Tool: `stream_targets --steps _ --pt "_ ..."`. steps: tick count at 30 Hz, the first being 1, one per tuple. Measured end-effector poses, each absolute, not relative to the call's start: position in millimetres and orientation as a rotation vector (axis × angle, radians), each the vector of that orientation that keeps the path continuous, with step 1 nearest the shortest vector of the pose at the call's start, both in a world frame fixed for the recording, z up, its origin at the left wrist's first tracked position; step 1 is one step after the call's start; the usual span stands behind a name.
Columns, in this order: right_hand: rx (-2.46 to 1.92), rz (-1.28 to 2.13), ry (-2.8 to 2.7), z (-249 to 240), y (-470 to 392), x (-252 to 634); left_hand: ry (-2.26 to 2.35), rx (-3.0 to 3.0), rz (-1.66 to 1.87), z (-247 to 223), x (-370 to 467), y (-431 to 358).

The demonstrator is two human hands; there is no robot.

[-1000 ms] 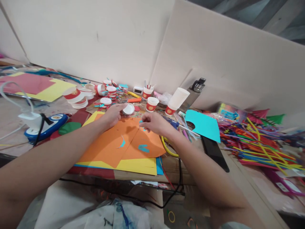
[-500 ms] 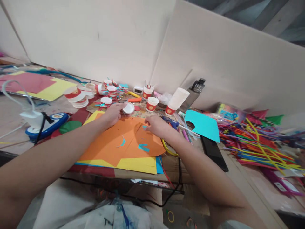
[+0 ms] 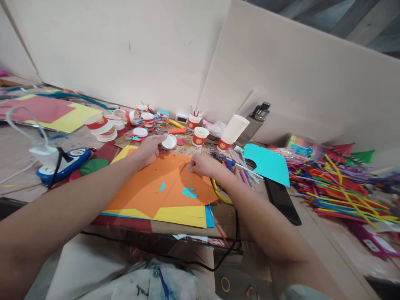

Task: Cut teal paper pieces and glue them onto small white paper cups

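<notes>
My left hand (image 3: 149,151) is closed on the edge of a round, white cut-down paper cup (image 3: 169,142), its pale disc facing up, above the far edge of the orange paper. My right hand (image 3: 203,164) is low over the orange paper (image 3: 140,187), fingers pinched together at a small cyan paper scrap that mostly hides under the fingertips. Nearer me on the same sheet lie a cut cyan piece (image 3: 189,193) and a thin cyan sliver (image 3: 161,186). Yellow sheets (image 3: 183,216) stick out underneath.
Beyond my hands stand a red-and-white paper cup (image 3: 200,136), a tilted cup stack (image 3: 236,128) and a dark bottle (image 3: 253,125). On the right are a blue glue gun (image 3: 225,160), cyan sheet (image 3: 268,162) and pipe cleaners (image 3: 340,191). A blue power strip (image 3: 67,164) lies left.
My right hand's fingers have drawn together over the small cyan scrap. The cut cyan piece closer to me looks slightly shifted. My left hand keeps the cup piece in nearly the same place.
</notes>
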State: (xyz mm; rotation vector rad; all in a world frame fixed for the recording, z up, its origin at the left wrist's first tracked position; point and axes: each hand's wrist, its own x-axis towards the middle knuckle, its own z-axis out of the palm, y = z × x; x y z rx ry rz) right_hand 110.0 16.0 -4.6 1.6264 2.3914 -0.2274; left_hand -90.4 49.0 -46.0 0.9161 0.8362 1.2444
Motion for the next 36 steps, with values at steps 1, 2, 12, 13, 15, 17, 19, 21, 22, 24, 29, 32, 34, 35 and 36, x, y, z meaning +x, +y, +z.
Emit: stream_targets --steps 1,2,12,13,15,17,19,21,22,24,29,32,34,35,36 --pt "1.626 -0.234 2.411 -5.0 16.4 112.2 0.832 0.918 1.244 -46.2 -90.6 49.1" --pt "1.629 -0.236 2.435 -5.4 16.7 114.4 0.828 0.92 1.242 -46.3 -90.7 49.2" --pt "1.55 -0.252 2.473 -9.7 25.6 116.7 0.845 0.935 1.233 -44.9 -89.4 48.1" --pt "1.541 -0.258 2.459 -9.7 27.2 115.9 0.844 0.937 1.232 -44.9 -89.4 47.9" --pt "1.525 -0.268 2.434 -9.3 29.4 115.0 0.835 0.945 1.232 -45.5 -89.7 48.1" --pt "1.509 -0.277 2.425 -8.6 29.3 115.3 0.823 0.953 1.235 -46.7 -90.1 48.9" --pt "1.501 -0.281 2.432 -8.0 27.1 117.1 0.819 0.956 1.235 -47.8 -90.4 49.8" --pt "1.514 -0.268 2.456 -7.8 24.1 120.0 0.821 0.953 1.234 -48.2 -90.5 50.3" --pt "1.526 -0.254 2.472 -7.7 22.8 121.6 0.823 0.95 1.232 -48.2 -90.6 50.3" --pt "1.54 -0.221 2.512 -7.4 20.9 124.9 0.828 0.947 1.231 -47.8 -90.5 50.0" --pt "1.481 -0.177 2.574 -5.8 20.2 127.2 0.817 0.958 1.224 -47.4 -90.3 50.0" --pt "1.463 -0.181 2.532 -6.1 21.2 123.9 0.812 0.956 1.219 -48.6 -90.2 51.2" --pt "1.466 -0.179 2.498 -6.2 21.3 121.2 0.81 0.962 1.213 -49.3 -90.2 51.7" --pt "1.468 -0.175 2.483 -5.8 20.9 120.1 0.806 0.969 1.21 -49.4 -90.3 51.6" --pt "1.472 -0.169 2.472 -5.1 20.0 119.2 0.803 0.976 1.209 -49.3 -90.3 51.3"
